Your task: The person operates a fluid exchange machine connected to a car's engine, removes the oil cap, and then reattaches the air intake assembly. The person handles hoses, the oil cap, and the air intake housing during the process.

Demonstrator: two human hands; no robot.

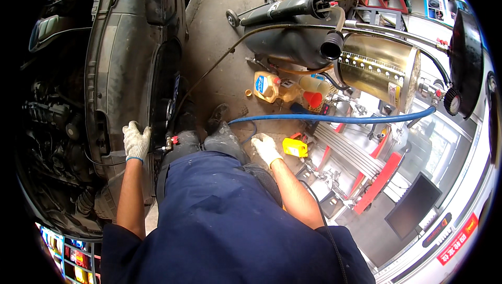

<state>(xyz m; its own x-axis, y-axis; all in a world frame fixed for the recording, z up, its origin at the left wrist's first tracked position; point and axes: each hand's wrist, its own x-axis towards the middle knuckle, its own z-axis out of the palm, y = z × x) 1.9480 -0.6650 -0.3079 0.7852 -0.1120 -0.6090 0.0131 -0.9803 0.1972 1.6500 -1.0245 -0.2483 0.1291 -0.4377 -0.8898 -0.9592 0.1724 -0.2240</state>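
My left hand (137, 140), in a white knitted work glove, rests with its fingers stretched over the front edge of the black plastic cover (123, 43) of a car with its engine bay exposed. Just right of it, a metal fitting with a red valve handle (174, 140) sits beside my leg. My right hand (266, 148), gloved alike, hangs low at my right side with its fingers loosely bent. Nothing shows in it. Beyond it a yellow bottle (295, 147) is in view, apart from the glove.
Ahead stands a wheeled black tank (293, 43) with a clear amber-filled cylinder (379, 69) and gauge (453, 101). A blue hose (334, 119) crosses at the right. An orange jug (266, 86) and red funnel (312, 99) stand on the floor. A monitor (413, 205) is at right.
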